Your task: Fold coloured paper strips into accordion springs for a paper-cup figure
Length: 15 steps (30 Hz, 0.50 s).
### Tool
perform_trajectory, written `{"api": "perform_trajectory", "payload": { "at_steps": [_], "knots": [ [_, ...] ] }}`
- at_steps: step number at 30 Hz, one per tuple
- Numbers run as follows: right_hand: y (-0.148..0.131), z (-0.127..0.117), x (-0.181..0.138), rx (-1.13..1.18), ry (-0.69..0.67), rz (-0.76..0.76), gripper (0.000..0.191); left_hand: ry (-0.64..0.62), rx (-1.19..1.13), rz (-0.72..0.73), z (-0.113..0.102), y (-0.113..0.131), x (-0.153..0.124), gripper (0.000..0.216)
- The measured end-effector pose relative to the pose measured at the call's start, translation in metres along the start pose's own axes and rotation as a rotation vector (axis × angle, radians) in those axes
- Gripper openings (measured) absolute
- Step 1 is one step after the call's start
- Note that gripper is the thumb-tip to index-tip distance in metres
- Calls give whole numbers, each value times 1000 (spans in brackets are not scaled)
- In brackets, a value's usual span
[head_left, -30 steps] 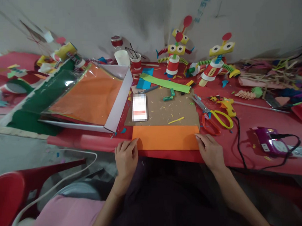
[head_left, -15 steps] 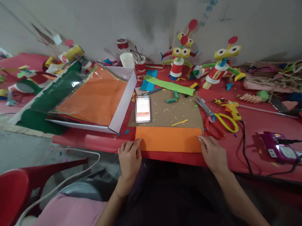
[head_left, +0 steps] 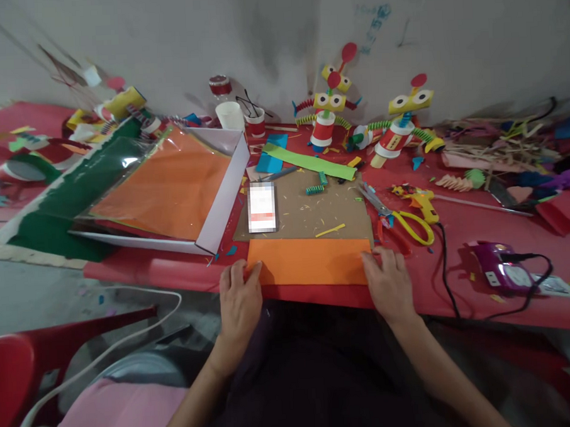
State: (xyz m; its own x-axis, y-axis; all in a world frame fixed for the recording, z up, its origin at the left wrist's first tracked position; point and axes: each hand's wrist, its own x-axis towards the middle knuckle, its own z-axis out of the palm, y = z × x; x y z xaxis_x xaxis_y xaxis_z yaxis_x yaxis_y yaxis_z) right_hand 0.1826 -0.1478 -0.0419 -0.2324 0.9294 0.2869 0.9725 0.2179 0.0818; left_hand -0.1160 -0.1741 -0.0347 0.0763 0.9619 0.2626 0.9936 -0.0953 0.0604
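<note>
An orange paper sheet (head_left: 310, 261) lies flat at the near edge of the red table (head_left: 458, 275), partly over a brown cardboard mat (head_left: 313, 209). My left hand (head_left: 240, 297) rests at the sheet's left end, fingers stretched with the tips on its edge. At the right end, my right hand (head_left: 387, 283) lies flat with its fingers on the paper's corner. Neither hand grips anything. A phone (head_left: 261, 206) lies on the cardboard just behind the sheet.
Yellow-handled scissors (head_left: 403, 221) and a yellow glue gun (head_left: 421, 201) lie right of the cardboard. A purple device (head_left: 500, 270) with a black cable sits further right. A white box of orange sheets (head_left: 170, 187) stands left. Paper robot figures (head_left: 325, 114) line the wall.
Both hands have shifted slightly along the ends of the orange sheet, and the camera view has swayed. The paper stays flat in the same place.
</note>
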Motion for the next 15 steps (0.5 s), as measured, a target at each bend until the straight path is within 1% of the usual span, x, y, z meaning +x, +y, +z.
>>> {"api": "perform_trajectory", "payload": {
  "at_steps": [2, 4, 5, 7, 9, 11, 15],
  "knots": [
    [4, -2, 2, 59, -41, -169, 34, -100, 11, 95, -6, 2, 4, 38],
    [7, -5, 3, 110, -105, -254, 39, -189, 35, 155, -14, 8, 8, 39],
    [6, -8, 3, 114, -139, -250, 39, -216, 57, 165, -18, 12, 9, 37],
    [1, -15, 0, 96, -206, -193, 39, -241, 92, 158, -22, 24, 11, 35],
    [-12, -22, -4, 74, -265, -124, 41, -204, 90, 64, -21, 36, 11, 41],
    [-28, -28, -8, 64, -278, -72, 52, -153, 57, -19, -16, 46, 9, 49],
    [-54, -28, -14, 73, -272, -105, 68, -126, -6, -108, -4, 63, 5, 60]
  ]
}}
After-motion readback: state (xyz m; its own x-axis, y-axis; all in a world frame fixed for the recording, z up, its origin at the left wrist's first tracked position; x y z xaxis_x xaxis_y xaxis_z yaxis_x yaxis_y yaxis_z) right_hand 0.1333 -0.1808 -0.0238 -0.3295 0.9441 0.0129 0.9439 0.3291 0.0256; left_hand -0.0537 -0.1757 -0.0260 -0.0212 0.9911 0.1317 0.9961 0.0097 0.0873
